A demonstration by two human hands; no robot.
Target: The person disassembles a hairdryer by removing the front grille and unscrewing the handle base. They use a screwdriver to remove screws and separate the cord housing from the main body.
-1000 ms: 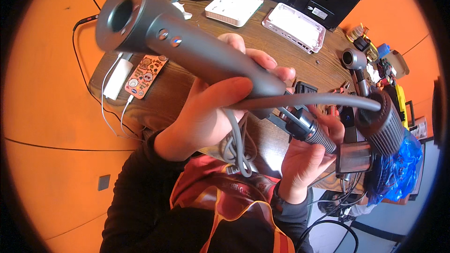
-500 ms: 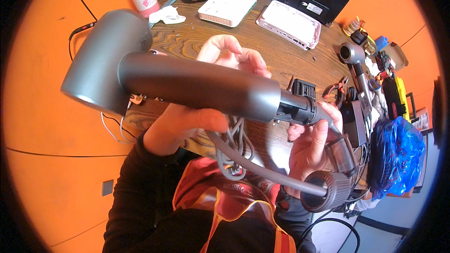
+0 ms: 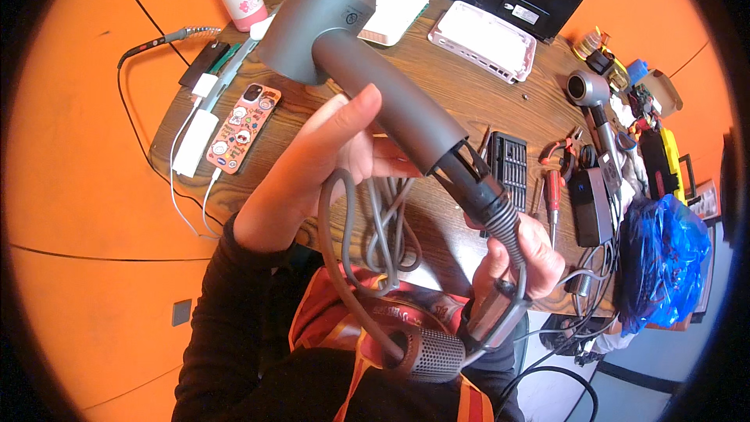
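Left grip (image 3: 340,139) is cradling the hair dryer (image 3: 394,101) loosely between thumb and fingers, right of the patterned phone (image 3: 244,129); right grip (image 3: 535,256) is wrapping around the coiled strain relief (image 3: 502,219), farther right. I'm thinking an uneven pull could be stressing the exposed inner core (image 3: 473,184), or that light left hold could be letting the hair dryer slip.

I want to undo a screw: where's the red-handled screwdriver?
Head view: the screwdriver lies right of centre on the table, between the black tray and dark box.
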